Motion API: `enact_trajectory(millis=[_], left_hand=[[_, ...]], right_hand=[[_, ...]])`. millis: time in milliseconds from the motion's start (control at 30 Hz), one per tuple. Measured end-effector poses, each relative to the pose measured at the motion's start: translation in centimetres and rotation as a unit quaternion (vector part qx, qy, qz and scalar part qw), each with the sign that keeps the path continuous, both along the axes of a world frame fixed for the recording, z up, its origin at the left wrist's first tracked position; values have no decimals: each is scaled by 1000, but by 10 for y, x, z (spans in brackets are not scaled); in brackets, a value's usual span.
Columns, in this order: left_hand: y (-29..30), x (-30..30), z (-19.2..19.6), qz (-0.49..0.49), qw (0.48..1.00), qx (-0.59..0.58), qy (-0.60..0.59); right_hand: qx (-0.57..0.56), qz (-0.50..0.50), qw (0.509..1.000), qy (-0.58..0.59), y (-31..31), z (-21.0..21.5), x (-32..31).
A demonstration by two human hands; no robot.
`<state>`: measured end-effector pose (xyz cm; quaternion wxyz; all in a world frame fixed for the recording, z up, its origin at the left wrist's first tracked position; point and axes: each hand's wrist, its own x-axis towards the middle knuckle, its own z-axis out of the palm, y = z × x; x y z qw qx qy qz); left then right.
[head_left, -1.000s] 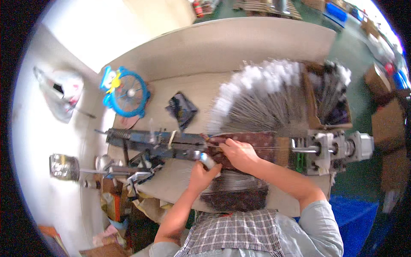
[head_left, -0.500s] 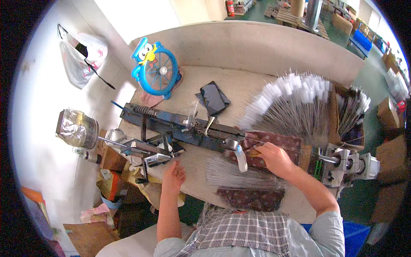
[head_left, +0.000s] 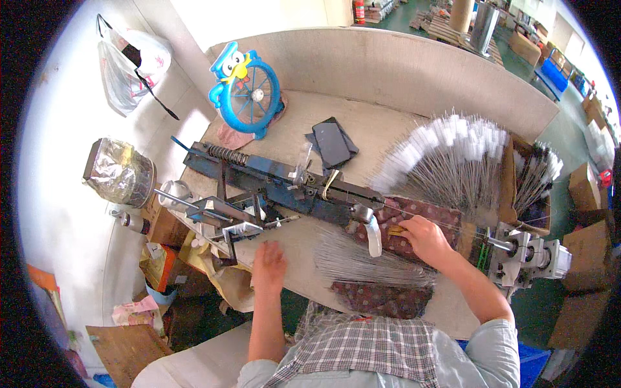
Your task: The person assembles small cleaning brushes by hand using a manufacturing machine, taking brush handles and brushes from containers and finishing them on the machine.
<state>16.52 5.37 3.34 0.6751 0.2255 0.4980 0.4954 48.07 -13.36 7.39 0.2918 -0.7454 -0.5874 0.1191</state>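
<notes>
My right hand (head_left: pixel 427 240) is closed on a small yellow thing (head_left: pixel 396 230) beside the white curved handle (head_left: pixel 374 238) of a long dark metal bench machine (head_left: pixel 278 184). Its kind cannot be made out. Thin wires run past the hand toward a motor-like unit (head_left: pixel 530 252) at the table's right end. Below lies a fan of thin metal wires (head_left: pixel 369 258), partly over a dark red patterned cloth (head_left: pixel 381 301). My left hand (head_left: pixel 268 262) is at the table's near edge, just below the machine's metal frame (head_left: pixel 242 229); its fingers are smeared and nothing shows in them.
White-tipped wire brushes (head_left: pixel 446 155) fan out at the back right, against a cardboard box (head_left: pixel 517 181) holding more. A dark phone (head_left: pixel 331 143) and a blue duck-shaped fan (head_left: pixel 249 97) stand behind the machine. A curved board (head_left: pixel 388 64) borders the table's far side.
My left hand has turned its back upward and moved slightly right. My right hand keeps its hold on the yellow thing beside the white handle. The whole view has shifted a little.
</notes>
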Motion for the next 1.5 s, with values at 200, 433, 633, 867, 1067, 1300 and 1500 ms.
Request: enact_trajectory(millis=[200, 433, 633, 867, 1067, 1300, 1500], left_hand=[[31, 36, 17, -211, 967, -117, -78], [30, 47, 14, -167, 983, -81, 2], [25, 47, 5, -121, 991, -48, 31], [-72, 117, 53, -281, 953, 112, 18], [-114, 205, 65, -434, 895, 103, -31], [-120, 221, 52, -400, 907, 128, -27], [-115, 205, 71, -337, 935, 110, -6]], right_hand=[[-21, 14, 1000, 7, -17, 15, 3], [2, 51, 999, -1, -37, 21, 5], [83, 42, 993, -76, -42, 71, 10], [90, -90, 992, -6, -44, 78, 38], [57, -84, 984, 143, -49, 75, 45], [26, -89, 942, 322, -55, 76, 46], [63, -16, 983, 172, -48, 81, 54]])
